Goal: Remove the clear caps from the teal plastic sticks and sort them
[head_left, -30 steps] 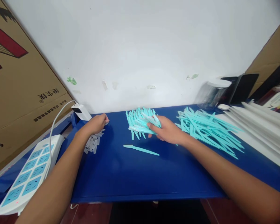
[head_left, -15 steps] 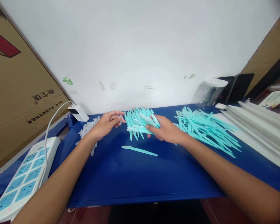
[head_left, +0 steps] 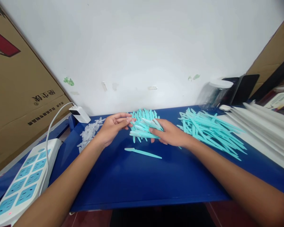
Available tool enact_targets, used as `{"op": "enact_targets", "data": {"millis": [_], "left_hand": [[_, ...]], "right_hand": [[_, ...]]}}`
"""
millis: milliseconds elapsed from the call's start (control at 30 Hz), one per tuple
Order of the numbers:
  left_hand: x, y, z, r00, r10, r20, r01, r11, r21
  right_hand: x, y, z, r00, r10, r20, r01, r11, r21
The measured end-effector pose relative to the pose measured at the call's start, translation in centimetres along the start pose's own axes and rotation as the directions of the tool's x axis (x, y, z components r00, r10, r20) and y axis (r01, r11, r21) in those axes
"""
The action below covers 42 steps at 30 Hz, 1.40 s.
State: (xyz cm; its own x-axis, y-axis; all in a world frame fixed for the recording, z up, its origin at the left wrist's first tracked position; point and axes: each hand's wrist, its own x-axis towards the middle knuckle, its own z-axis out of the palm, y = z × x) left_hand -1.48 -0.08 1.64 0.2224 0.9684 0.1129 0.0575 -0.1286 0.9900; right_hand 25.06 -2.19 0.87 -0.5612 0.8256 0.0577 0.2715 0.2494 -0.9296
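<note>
My right hand [head_left: 167, 131] is closed around a bunch of turquoise eyebrow razors [head_left: 145, 127], their heads pointing left. My left hand [head_left: 117, 127] pinches a small translucent cap [head_left: 132, 121] at the head end of the bunch; whether the cap sits on a razor cannot be made out. Behind the held bunch, more turquoise razors [head_left: 143, 113] lie side by side on the blue table [head_left: 142, 179]. A single razor [head_left: 143, 153] rests in front of my hands. Loose translucent caps [head_left: 88, 132] form a heap left of my left hand, partly behind the forearm.
A larger pile of turquoise razors [head_left: 208, 132] lies at the right. Beyond it are a clear jar [head_left: 214, 94] with a white lid and a stack of white sheets [head_left: 262, 132]. At the left are a power strip [head_left: 26, 179], a small white device [head_left: 79, 114] and a cardboard box [head_left: 26, 78].
My left hand has moved right with the cap, up to the razor heads. My right hand keeps its hold on the bunch and has barely shifted.
</note>
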Motion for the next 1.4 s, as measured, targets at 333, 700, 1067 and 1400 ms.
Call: {"op": "enact_targets", "data": {"millis": [333, 700, 1067, 1400], "left_hand": [[-0.2, -0.5, 0.8, 0.999, 0.022, -0.045, -0.020, 0.998, 0.058], [-0.3, -0.6, 0.8, 0.994, 0.043, -0.098, -0.034, 0.996, 0.087], [-0.8, -0.9, 2.1, 1.000, 0.021, -0.020, -0.019, 0.994, 0.104], [-1.2, -1.0, 3.1, 0.991, -0.134, -0.006, 0.133, 0.991, -0.033]], "right_hand": [[0.0, -0.5, 0.0, 1.000, 0.011, -0.006, -0.011, 0.999, 0.032], [-0.2, -0.8, -0.2, 0.999, 0.033, 0.012, -0.033, 0.999, 0.024], [-0.3, -0.5, 0.0, 0.999, 0.030, 0.045, -0.029, 1.000, -0.009], [-0.1, -0.5, 0.5, 0.998, -0.056, -0.002, 0.056, 0.995, -0.084]]}}
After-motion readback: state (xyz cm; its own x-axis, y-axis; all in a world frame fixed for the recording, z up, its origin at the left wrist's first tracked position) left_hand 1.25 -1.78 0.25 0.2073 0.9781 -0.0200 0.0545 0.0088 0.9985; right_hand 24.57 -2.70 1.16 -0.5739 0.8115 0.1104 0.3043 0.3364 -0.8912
